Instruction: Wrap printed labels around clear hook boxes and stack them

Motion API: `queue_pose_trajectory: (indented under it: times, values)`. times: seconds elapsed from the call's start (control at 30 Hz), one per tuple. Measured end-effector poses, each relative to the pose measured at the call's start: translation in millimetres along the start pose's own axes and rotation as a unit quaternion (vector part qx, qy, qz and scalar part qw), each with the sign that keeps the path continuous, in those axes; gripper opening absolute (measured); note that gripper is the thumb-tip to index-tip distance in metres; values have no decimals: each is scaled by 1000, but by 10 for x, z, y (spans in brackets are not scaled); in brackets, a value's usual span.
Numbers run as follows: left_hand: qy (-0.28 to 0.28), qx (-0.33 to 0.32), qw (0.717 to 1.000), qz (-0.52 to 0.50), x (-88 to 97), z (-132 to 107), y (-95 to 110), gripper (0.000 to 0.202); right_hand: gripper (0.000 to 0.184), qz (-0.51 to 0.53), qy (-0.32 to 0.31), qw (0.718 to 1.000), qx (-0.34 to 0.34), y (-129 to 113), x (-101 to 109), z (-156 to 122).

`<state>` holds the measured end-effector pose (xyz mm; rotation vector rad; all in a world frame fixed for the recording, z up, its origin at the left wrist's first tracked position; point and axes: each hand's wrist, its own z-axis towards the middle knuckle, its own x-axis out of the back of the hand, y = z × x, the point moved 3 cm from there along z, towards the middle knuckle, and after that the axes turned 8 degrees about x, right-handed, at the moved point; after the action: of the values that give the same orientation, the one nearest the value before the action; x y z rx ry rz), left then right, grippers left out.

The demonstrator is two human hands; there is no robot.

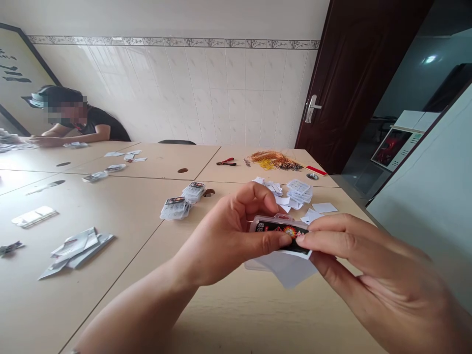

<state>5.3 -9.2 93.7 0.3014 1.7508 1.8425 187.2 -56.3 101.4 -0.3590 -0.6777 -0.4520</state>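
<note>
A small clear plastic box with a hanging tab is held up over the table. My left hand grips its left side, with the thumb lying across a black printed label on the front. The label carries a bright burst picture. My right hand is closed at the label's right end, its fingertips pressed on the edge there. A translucent white piece hangs beneath the label; whether it is paper or part of the box, I cannot tell. Both hands partly hide the box.
Stacked clear boxes, white paper slips and more boxes lie beyond my hands. Farther back are red-black pliers and a copper-coloured wire bundle. Packets lie left. A person sits at the far left.
</note>
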Motion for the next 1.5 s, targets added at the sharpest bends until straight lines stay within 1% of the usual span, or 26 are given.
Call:
queue_pose_trajectory:
  times: [0.27,0.43,0.5,0.67,0.83,0.97,1.13,1.23,1.4,1.5]
  values:
    - [23,-27,999,14,8,21,1,25,24,-37,19,999,-4,-17,-13,7]
    - [68,-68,994,45,11,-13,29,22,21,-68,30,997,-25,-11,-24,0]
    - [82,-76,992,57,19,-31,34,21,23,-67,26,997,-21,-15,-32,2]
    - [99,-86,989,67,23,-34,47,22,26,-51,19,999,0,-44,-23,32]
    - [88,-98,990,48,22,-18,63,21,24,-56,12,998,25,-71,-19,37]
    - [93,-106,990,28,38,-20,63,20,22,-58,25,998,-2,-46,-11,6]
    - [101,-104,989,32,28,-36,53,19,23,-74,41,996,-35,-7,-11,-3]
    - [99,-102,989,34,31,-40,44,19,19,-70,41,995,-57,16,-20,-1]
    - [94,-107,989,31,51,-24,34,20,19,1,35,994,-103,76,-30,-40]
    - [85,-103,991,24,49,-13,37,22,13,57,19,989,-138,116,-35,-46]
